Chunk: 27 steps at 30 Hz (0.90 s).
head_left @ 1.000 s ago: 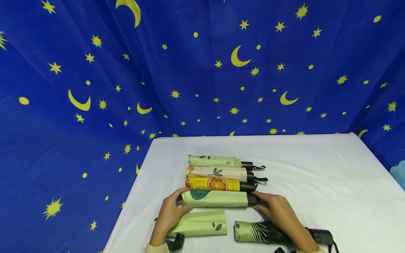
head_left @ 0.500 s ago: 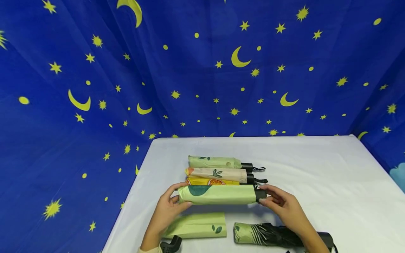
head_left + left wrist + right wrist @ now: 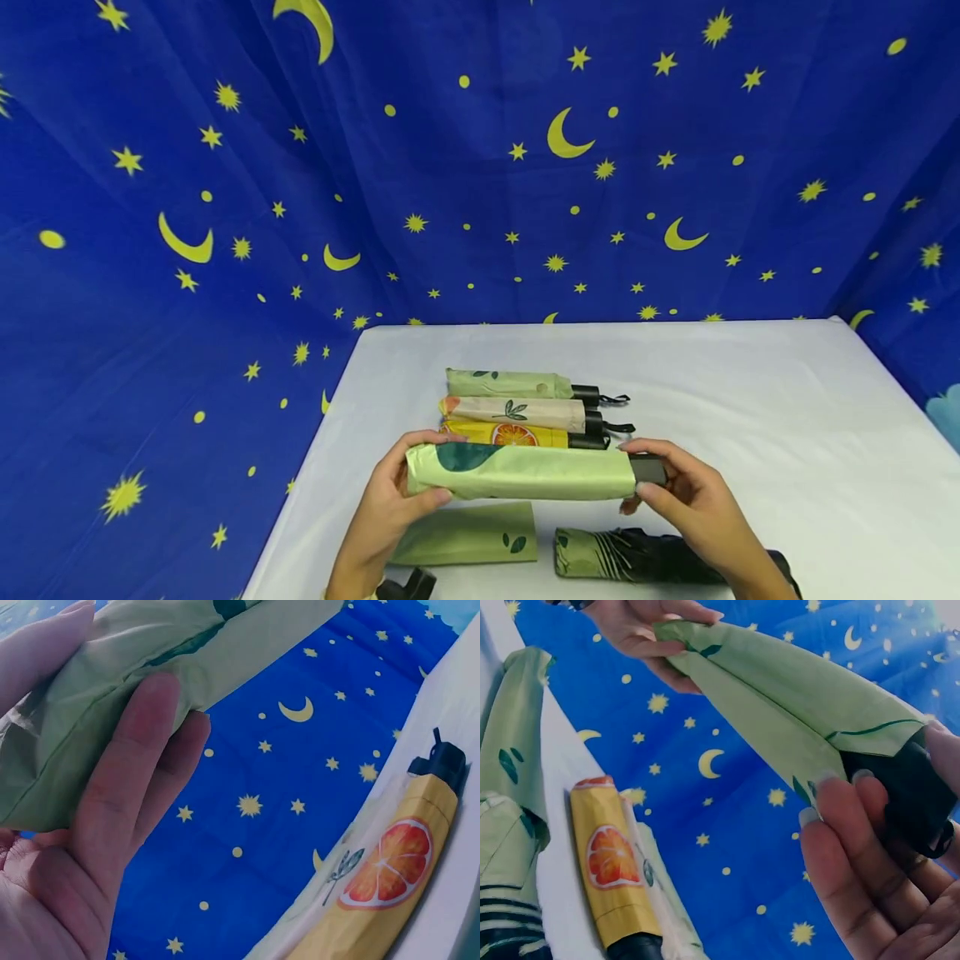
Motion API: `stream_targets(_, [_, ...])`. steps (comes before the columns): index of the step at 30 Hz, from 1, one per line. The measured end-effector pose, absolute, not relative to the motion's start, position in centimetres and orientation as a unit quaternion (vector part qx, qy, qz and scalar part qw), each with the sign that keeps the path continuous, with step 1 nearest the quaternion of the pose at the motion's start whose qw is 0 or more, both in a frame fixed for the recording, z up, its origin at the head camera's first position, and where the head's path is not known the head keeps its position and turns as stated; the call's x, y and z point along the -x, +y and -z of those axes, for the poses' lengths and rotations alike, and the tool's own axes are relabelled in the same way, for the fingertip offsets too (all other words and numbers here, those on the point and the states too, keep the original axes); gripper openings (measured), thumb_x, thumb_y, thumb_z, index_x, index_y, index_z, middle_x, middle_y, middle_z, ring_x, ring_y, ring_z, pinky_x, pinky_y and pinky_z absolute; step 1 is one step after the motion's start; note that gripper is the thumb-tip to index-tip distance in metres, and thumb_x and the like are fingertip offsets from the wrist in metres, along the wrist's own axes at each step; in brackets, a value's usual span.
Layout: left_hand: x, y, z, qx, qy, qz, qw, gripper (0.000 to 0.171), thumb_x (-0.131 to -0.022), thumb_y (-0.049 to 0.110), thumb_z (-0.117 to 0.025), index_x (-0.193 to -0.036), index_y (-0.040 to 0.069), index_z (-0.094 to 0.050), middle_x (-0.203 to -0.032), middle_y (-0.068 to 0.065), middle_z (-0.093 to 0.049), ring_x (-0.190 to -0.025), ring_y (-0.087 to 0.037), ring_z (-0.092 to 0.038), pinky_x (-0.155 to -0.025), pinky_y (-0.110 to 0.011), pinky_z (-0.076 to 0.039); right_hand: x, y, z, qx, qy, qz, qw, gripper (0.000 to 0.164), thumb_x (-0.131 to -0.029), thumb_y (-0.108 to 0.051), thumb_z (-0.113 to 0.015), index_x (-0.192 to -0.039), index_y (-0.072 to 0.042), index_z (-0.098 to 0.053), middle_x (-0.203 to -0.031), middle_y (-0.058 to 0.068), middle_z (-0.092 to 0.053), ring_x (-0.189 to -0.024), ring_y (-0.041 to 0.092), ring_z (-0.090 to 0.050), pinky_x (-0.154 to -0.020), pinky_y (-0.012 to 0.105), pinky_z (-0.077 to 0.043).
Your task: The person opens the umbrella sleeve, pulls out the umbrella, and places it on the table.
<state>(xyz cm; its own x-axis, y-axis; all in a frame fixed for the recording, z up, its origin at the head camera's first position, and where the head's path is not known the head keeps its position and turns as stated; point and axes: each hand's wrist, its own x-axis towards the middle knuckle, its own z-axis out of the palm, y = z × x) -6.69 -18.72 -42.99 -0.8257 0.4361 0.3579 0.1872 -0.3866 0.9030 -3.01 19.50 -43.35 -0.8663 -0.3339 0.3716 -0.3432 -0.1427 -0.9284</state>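
A folded umbrella (image 3: 536, 473) in a light green sleeve with a dark green leaf print is held level above the table, between both hands. My left hand (image 3: 393, 492) grips its sleeved left end, thumb in front and fingers behind. At the other end, my right hand (image 3: 701, 504) holds the black handle (image 3: 900, 787) with the thumb near the sleeve's edge. Below it lie a flat green sleeve (image 3: 480, 537) with small leaves and, to the right, a green-and-black umbrella (image 3: 626, 554) partly behind my right forearm.
Behind the held umbrella lie a yellow umbrella (image 3: 480, 433) with orange slices, a cream one (image 3: 547, 411) and a pale green one (image 3: 517, 383), side by side. The white table (image 3: 750, 375) meets a blue star-print curtain (image 3: 480, 167) at the back and left.
Both hands have lifted the leaf-print umbrella off the table, from beside the yellow one, and brought it closer. It has also shifted slightly right, with more of my right hand round the handle.
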Motion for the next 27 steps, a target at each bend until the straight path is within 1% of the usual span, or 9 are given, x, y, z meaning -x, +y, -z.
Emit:
stream_targets(4, [6.7, -18.8, 43.2, -0.298, 0.547, -0.778, 0.078, 0.054, -0.093, -0.016, -0.061, -0.142, -0.014, -0.038, -0.144, -0.032, -0.048, -0.127, -0.034, -0.056, -0.096, -0.035, -0.055, 2.9, 19.8, 43.9, -0.242, -0.664, -0.707, -0.022, 0.042, -0.097, 0.017, -0.053, -0.139, 0.011, -0.051, -0.118, 0.012, -0.068, -0.087, 0.033, -0.074, -0.071, 0.043, -0.062])
stream_targets(7, [6.8, -19.1, 43.4, -0.313, 0.54, -0.777, 0.079, 0.056, -0.093, -0.018, -0.06, -0.143, -0.014, -0.037, -0.145, -0.034, -0.046, -0.128, -0.034, -0.056, -0.096, -0.035, -0.055, 3.0, 20.0, 44.1, -0.242, -0.662, -0.709, -0.03, 0.044, -0.096, 0.018, -0.055, -0.14, 0.01, -0.052, -0.117, 0.015, -0.069, -0.088, 0.033, -0.074, -0.07, 0.041, -0.062])
stream_targets(11, [6.8, -19.4, 43.5, -0.319, 0.539, -0.776, 0.079, 0.056, -0.092, -0.019, -0.06, -0.143, -0.015, -0.037, -0.145, -0.033, -0.046, -0.126, -0.032, -0.058, -0.092, -0.034, -0.057, 3.0, 19.7, 44.1, -0.23, -0.654, -0.72, -0.036, 0.044, -0.096, 0.017, -0.056, -0.14, 0.011, -0.053, -0.119, 0.015, -0.07, -0.088, 0.034, -0.074, -0.072, 0.044, -0.062])
stream_targets(14, [6.8, -19.5, 43.6, -0.318, 0.541, -0.775, 0.071, 0.056, -0.091, -0.019, -0.062, -0.142, -0.015, -0.039, -0.144, -0.033, -0.048, -0.124, -0.031, -0.058, -0.089, -0.033, -0.057, 3.0, 19.5, 44.2, -0.227, -0.653, -0.722, -0.027, 0.042, -0.096, 0.017, -0.055, -0.138, 0.012, -0.053, -0.118, 0.015, -0.07, -0.088, 0.034, -0.074, -0.072, 0.044, -0.062])
stream_targets(20, [6.6, -19.6, 43.9, -0.315, 0.543, -0.776, 0.06, 0.055, -0.089, -0.02, -0.064, -0.139, -0.016, -0.041, -0.142, -0.033, -0.049, -0.128, -0.033, -0.056, -0.096, -0.034, -0.054, 2.8, 19.4, 44.3, -0.216, -0.677, -0.704, 0.017, 0.039, -0.095, 0.019, -0.055, -0.133, 0.011, -0.057, -0.11, 0.013, -0.071, -0.082, 0.03, -0.074, -0.068, 0.039, -0.061])
stream_targets(25, [6.7, -19.7, 44.0, -0.309, 0.542, -0.779, 0.06, 0.055, -0.088, -0.021, -0.065, -0.138, -0.016, -0.042, -0.142, -0.033, -0.049, -0.128, -0.033, -0.056, -0.096, -0.034, -0.054, 2.8, 19.5, 44.5, -0.213, -0.68, -0.702, 0.013, 0.038, -0.096, 0.018, -0.054, -0.134, 0.012, -0.055, -0.109, 0.012, -0.071, -0.083, 0.03, -0.073, -0.069, 0.041, -0.061])
stream_targets(27, [6.8, -19.8, 44.0, -0.307, 0.544, -0.779, 0.059, 0.056, -0.087, -0.021, -0.065, -0.138, -0.016, -0.043, -0.141, -0.034, -0.05, -0.128, -0.034, -0.056, -0.096, -0.034, -0.055, 2.8, 19.5, 44.7, -0.211, -0.682, -0.7, 0.017, 0.038, -0.096, 0.018, -0.053, -0.134, 0.013, -0.054, -0.106, 0.012, -0.072, -0.083, 0.03, -0.073, -0.07, 0.041, -0.061])
